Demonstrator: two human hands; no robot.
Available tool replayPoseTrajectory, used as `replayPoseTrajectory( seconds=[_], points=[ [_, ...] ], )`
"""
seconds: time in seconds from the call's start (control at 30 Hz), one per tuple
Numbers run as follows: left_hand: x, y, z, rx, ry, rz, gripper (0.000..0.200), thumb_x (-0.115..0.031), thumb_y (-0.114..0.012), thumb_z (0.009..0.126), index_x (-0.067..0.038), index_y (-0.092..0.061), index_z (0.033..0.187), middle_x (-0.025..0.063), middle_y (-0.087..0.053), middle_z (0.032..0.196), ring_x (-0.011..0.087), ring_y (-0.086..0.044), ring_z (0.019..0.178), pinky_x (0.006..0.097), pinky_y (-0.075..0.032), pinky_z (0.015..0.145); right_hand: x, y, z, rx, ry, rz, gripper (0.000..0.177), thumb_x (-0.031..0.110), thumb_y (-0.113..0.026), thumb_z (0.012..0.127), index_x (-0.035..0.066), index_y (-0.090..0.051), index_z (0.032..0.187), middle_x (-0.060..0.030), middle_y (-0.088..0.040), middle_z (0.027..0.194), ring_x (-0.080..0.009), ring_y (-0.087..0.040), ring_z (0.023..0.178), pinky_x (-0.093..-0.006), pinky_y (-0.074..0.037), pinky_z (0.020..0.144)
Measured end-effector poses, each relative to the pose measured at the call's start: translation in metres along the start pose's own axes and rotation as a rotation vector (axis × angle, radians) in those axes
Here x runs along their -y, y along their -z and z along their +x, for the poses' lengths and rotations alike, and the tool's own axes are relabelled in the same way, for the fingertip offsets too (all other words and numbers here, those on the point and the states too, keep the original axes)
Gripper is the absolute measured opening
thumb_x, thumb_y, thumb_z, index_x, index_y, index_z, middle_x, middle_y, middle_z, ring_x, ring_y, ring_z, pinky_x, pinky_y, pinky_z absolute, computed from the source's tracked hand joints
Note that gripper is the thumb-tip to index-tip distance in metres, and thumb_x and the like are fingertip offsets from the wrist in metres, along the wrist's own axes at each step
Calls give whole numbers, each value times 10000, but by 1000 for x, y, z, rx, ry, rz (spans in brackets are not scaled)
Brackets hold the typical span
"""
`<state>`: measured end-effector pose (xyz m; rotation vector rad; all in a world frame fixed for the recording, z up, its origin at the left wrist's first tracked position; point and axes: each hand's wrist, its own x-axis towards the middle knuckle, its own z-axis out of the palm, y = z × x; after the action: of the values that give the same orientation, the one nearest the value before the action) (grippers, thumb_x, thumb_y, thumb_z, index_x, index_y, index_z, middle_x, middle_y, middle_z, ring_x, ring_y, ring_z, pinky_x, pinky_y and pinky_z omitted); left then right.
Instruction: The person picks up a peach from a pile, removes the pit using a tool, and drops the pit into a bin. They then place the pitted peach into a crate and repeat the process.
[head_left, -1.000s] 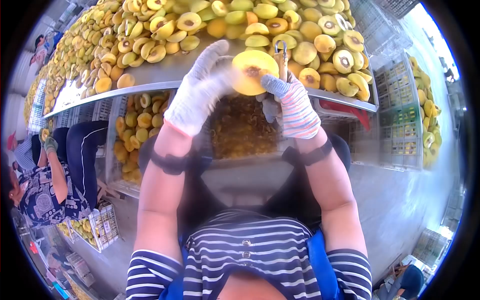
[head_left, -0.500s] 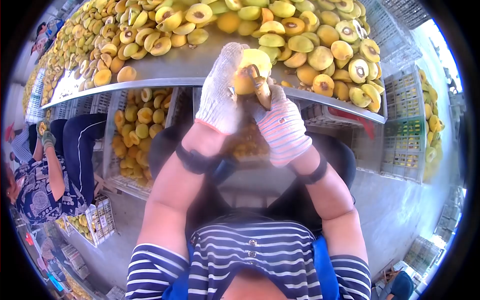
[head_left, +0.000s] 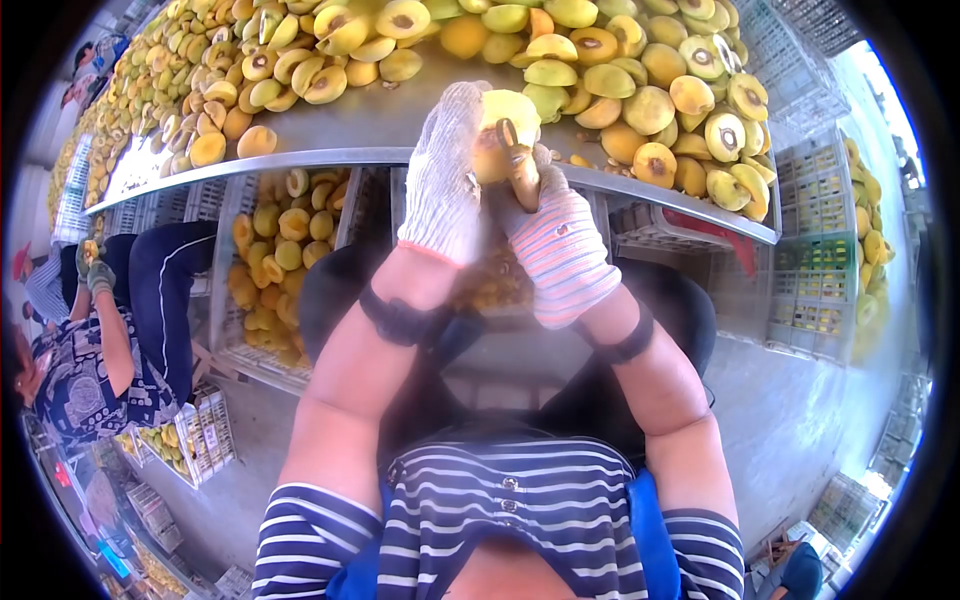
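Observation:
My left hand (head_left: 447, 180), in a white knitted glove, grips a yellow fruit half (head_left: 503, 125) over the front edge of the metal table (head_left: 345, 157). My right hand (head_left: 562, 245), in a striped knitted glove, is closed round a small curved tool (head_left: 520, 172). The tool's upper end lies against the cut face of the fruit. Halved yellow-green fruits (head_left: 600, 80) are piled on the table beyond both hands, some with brown centres facing up.
A crate of fruit (head_left: 283, 250) stands under the table at the left, and stacked crates (head_left: 815, 260) stand at the right. Another person (head_left: 100, 360) sits at the far left, gloved hands holding a fruit. A smaller crate (head_left: 205, 437) is on the floor nearby.
The tool has turned a little more upright against the fruit, and my right hand has shifted slightly. My left hand still holds the fruit. The whole view has moved slightly.

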<state>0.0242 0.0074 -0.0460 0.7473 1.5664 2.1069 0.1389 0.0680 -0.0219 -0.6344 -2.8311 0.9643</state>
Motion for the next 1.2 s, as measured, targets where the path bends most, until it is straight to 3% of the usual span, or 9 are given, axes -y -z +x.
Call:
replayPoseTrajectory(
  seconds=[0.13, 0.3, 0.6, 0.67, 0.7, 0.77, 0.83, 0.9, 1.2],
  points=[
    [-6, 2, -2, 24, -29, 85, 449, -411, -515, 1005, -67, -505, 1293, 144, -633, 1161, 292, -648, 1004, 417, -553, 863, -15, -22, 7, -94, 161, -396, 450, 164, -658, 873, 47, -536, 1291, -120, -571, 1280, -295, -593, 1133, -341, -461, 1017],
    [-23, 5, -1, 29, 285, -240, 478, -436, -535, 988, -54, -516, 1276, 178, -663, 1050, 294, -687, 835, 374, -592, 693, -2, 0, -5, 197, -228, 1151, 311, 132, -635, 889, 50, -594, 1186, -48, -616, 1049, -140, -619, 932, -251, -495, 818],
    [-40, 10, -4, 126, 481, -706, 504, -479, -556, 965, -38, -560, 1210, 193, -674, 1037, 330, -695, 882, 422, -604, 702, -24, 47, -30, 548, -224, 1173, 308, 290, -759, 764, 72, -629, 939, 36, -548, 721, -59, -497, 586, -224, -392, 520],
    [-64, 21, -13, 81, 420, -503, 495, -475, -555, 968, -33, -572, 1190, 189, -680, 1008, 348, -686, 908, 474, -592, 744, -20, 54, -28, 536, -210, 720, 262, 267, -719, 821, 56, -621, 943, -4, -531, 648, -121, -501, 520, -261, -391, 483],
    [-75, 33, -18, 101, 392, -397, 496, -477, -555, 967, -33, -577, 1187, 187, -681, 1000, 347, -683, 916, 491, -588, 752, -38, 38, -33, 153, 389, 59, 317, 279, -705, 832, 16, -624, 988, -97, -595, 668, -237, -587, 569, -337, -464, 557],
    [-89, 70, -31, 9, 275, -445, 429, -401, -552, 987, -11, -593, 1161, 173, -685, 987, 321, -688, 901, 429, -581, 789, -47, 40, -35, 411, 49, 147, 359, 302, -700, 839, 0, -622, 1016, -194, -649, 772, -363, -644, 719, -408, -507, 673],
    [-125, 119, -45, 52, -230, 1189, 471, -364, -613, 945, 15, -583, 1224, 159, -685, 1026, 274, -674, 965, 344, -546, 843, -46, 49, -42, 294, 45, 77, 378, 319, -702, 839, -2, -615, 1018, -213, -659, 815, -386, -643, 767, -427, -507, 700],
    [-136, 121, -48, -394, 154, 1158, 607, -379, -683, 847, -21, -548, 1318, 184, -642, 1198, 295, -644, 1073, 362, -506, 935, -43, 53, -44, 169, 41, 9, 396, 336, -704, 838, -3, -608, 1020, -232, -668, 858, -409, -643, 815, -446, -507, 728],
    [-17, -63, 85, 270, 287, 1150, 925, -469, -770, 733, -19, -394, 1448, 248, -550, 1350, 355, -532, 1265, 378, -433, 1042, -61, 46, -39, -271, -252, 537, 365, 274, -736, 858, -12, -574, 1019, -212, -664, 845, -365, -628, 755, -405, -495, 692]
  ],
)
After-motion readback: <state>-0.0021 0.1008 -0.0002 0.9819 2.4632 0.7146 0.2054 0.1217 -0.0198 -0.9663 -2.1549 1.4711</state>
